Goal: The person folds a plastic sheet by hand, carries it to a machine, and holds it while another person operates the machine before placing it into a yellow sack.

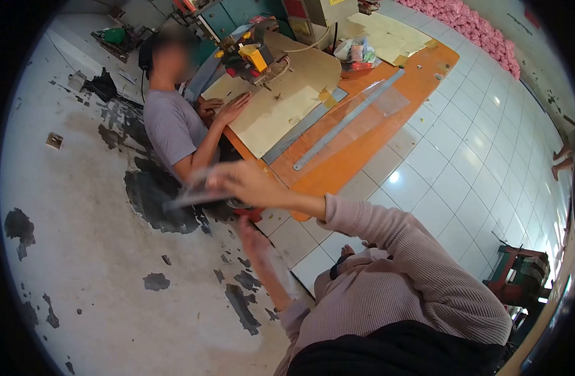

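Note:
My right hand (246, 183) reaches across in front of me, its fingers closed on a thin, translucent plastic piece (196, 195) that is smeared by motion. Below it, my left hand (258, 245) is raised and blurred, so I cannot tell how its fingers are set. Past my right hand, a co-worker in a grey shirt (174, 122) sits at an orange table (337, 175). The co-worker's hand (235, 108) lies flat on a cream sheet (262, 128) under a machine with a yellow part (253, 57).
A long metal ruler (350, 119) and clear plastic sheeting (387, 103) lie on the table, near a plastic bag of small items (357, 53). A worn wall (112, 269) stands close on the left. White tiled floor (450, 163) runs to pink bundles (469, 28).

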The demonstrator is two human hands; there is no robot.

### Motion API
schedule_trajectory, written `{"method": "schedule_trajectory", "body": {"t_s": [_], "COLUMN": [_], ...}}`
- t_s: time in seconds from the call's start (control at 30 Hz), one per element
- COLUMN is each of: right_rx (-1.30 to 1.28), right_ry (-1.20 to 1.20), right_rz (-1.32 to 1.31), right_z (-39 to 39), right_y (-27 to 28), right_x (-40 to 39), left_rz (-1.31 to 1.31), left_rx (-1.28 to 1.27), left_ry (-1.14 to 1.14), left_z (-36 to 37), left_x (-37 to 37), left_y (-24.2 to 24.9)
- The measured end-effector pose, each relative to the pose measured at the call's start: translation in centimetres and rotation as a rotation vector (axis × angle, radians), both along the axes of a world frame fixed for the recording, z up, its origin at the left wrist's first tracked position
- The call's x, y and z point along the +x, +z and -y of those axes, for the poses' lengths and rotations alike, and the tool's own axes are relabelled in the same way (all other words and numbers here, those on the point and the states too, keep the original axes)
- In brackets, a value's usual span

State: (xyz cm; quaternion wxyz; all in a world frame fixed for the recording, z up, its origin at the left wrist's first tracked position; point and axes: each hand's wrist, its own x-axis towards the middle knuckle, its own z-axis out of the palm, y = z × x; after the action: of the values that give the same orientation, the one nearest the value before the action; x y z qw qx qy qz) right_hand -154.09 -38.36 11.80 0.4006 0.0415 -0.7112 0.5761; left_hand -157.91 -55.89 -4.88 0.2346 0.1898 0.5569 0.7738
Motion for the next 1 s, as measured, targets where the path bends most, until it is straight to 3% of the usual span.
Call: {"method": "schedule_trajectory", "body": {"t_s": [0.03, 0.07, 0.13, 0.27, 0.37, 0.47, 0.57, 0.67, 0.77, 0.87, 1.0], "right_rx": [0.061, 0.054, 0.037, 0.0, -0.118, 0.032, 0.204, 0.512, 0.549, 0.649, 0.646], "right_ry": [0.1, 0.156, 0.277, 0.241, 0.205, 0.218, 0.358, 0.309, 0.164, -0.031, -0.028], "right_rz": [0.027, 0.049, 0.089, 0.106, 0.105, 0.147, 0.121, 0.353, 0.439, 0.451, 0.538], "right_z": [0.6, 1.2, 2.4, 4.0, 4.3, 3.9, 3.7, 3.5, 3.6, 4.1, 5.2], "right_y": [0.0, 0.2, 0.4, -0.1, -1.0, -0.6, -0.7, 0.4, 0.6, -0.9, -1.6], "right_x": [0.9, 1.7, 2.6, 3.1, 3.5, 4.6, 4.9, 6.4, 7.5, 7.7, 8.4], "left_rz": [0.032, -0.142, -0.036, 0.175, 0.078, 0.08, 0.077, 0.107, 0.072, 0.027, 0.124], "left_rx": [0.116, 0.093, 0.125, 0.185, 0.167, 0.165, -0.039, -0.008, -0.154, -0.178, -0.159], "left_ry": [-0.008, -0.041, 0.001, 0.114, 0.074, 0.109, 0.235, 0.219, 0.153, 0.262, 0.297], "left_z": [1.6, 3.4, 4.3, 4.5, 4.6, 4.8, 4.0, 4.1, 5.0, 3.9, 3.7], "left_x": [-1.0, -2.9, -3.7, -2.8, -1.7, -1.5, -0.4, -0.2, -0.7, 0.3, 1.3], "left_y": [1.0, 1.2, 3.4, 4.9, 4.4, 3.4, 4.4, 3.8, 2.9, 3.0, 3.2]}}
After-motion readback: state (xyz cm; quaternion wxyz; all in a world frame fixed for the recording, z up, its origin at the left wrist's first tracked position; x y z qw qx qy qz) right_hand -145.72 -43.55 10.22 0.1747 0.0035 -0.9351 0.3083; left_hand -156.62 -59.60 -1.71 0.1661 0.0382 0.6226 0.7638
